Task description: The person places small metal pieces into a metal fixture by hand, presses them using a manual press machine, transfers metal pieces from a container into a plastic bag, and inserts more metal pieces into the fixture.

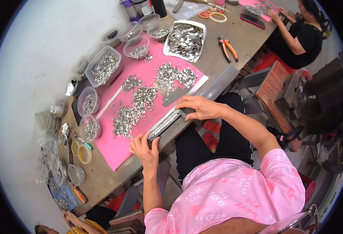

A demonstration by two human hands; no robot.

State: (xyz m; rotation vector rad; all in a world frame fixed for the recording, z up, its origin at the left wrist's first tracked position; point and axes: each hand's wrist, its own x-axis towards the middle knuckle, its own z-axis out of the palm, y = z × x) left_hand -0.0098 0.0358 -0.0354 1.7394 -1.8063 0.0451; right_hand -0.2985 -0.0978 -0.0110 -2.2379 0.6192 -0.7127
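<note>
Along the front edge of the table lies a narrow dark bar (167,125) with a row of small silvery pieces on top. My left hand (146,151) grips its near-left end, thumb in front and fingers behind. At the other end my right hand (202,107) pinches it between thumb and curled fingers. Just beyond the bar, a pink mat (111,154) carries loose piles of small silvery metal pieces (142,97). A flat grey plate (176,96) lies partly under one pile, close to my right fingers. What the fingertips cover is hidden.
Clear plastic tubs (120,70) of metal pieces line the mat's far side, beside a white tray (204,39). Orange-handled pliers (228,48) lie to the right, tape rolls (84,155) to the left. Co-workers sit at far right (302,37) and lower left (83,226).
</note>
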